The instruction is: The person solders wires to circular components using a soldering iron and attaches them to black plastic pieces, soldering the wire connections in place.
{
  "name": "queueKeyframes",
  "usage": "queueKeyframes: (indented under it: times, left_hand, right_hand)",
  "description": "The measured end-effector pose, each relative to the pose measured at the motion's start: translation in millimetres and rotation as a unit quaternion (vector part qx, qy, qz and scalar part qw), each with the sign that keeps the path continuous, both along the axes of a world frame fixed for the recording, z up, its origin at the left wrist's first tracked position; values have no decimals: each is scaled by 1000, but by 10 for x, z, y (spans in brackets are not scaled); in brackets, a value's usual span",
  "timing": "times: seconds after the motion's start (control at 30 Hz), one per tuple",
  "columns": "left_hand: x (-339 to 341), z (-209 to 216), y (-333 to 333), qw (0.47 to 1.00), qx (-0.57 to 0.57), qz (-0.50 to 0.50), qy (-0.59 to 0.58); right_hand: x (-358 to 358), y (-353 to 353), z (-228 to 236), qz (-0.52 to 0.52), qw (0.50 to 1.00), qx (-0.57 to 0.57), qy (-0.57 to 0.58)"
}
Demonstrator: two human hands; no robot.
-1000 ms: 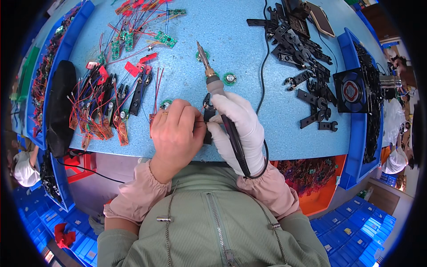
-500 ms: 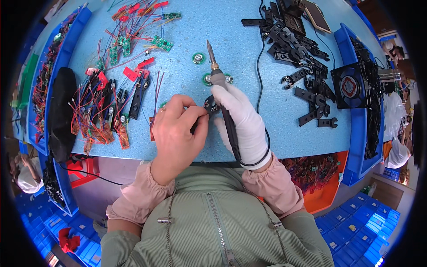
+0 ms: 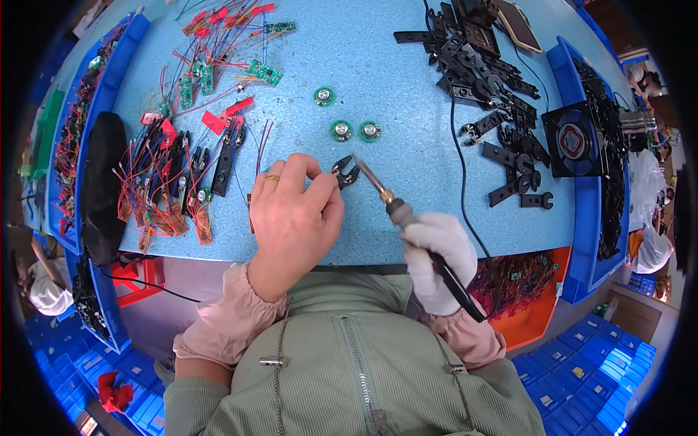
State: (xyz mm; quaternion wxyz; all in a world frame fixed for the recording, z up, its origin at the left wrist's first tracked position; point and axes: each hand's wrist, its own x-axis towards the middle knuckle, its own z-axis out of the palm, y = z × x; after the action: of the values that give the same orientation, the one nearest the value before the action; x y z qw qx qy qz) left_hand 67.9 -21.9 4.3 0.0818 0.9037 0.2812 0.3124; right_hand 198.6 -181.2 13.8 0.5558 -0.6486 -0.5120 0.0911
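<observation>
My bare left hand (image 3: 294, 214) is closed on a black wrench-shaped plastic piece (image 3: 345, 174), whose forked end sticks out past my fingertips. My right hand (image 3: 440, 254), in a white glove, grips a soldering iron (image 3: 398, 211). The iron slants up and left, with its tip at the fork of the black piece; I cannot tell whether they touch. Beyond them lie three small round parts with green rims and silver centres, among them a far disc (image 3: 323, 96) and a nearer disc (image 3: 341, 131). Thin red and blue wires (image 3: 266, 138) emerge beside my left hand.
Wired black assemblies (image 3: 174, 174) and green circuit boards (image 3: 264, 71) lie on the left. A heap of black wrench-shaped pieces (image 3: 502, 94) covers the right, beside a fan-like square unit (image 3: 574, 139). Blue bins (image 3: 109, 80) flank the table; the iron's black cord (image 3: 462, 152) crosses the right side.
My right hand has drawn back toward me and to the right, tilting the iron from nearly upright to slanted. Its tip came down to the fork. The left hand stays almost in place.
</observation>
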Motion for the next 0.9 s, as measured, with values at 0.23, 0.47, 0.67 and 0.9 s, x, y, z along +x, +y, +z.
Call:
queueKeyframes:
  times: [0.23,0.47,0.67,0.9]
  left_hand:
    - [8,12,9,999,21,-4,23]
    - [17,32,3,999,33,-9,26]
    - [15,32,-10,999,40,-4,36]
    - [20,41,-4,998,46,-7,40]
  right_hand:
    - [-87,-141,-105,-11,997,-13,71]
    - [-62,-145,-219,0,999,14,32]
    - [-74,-133,-226,2,1000,16,25]
    - [-57,-136,-226,11,1000,20,17]
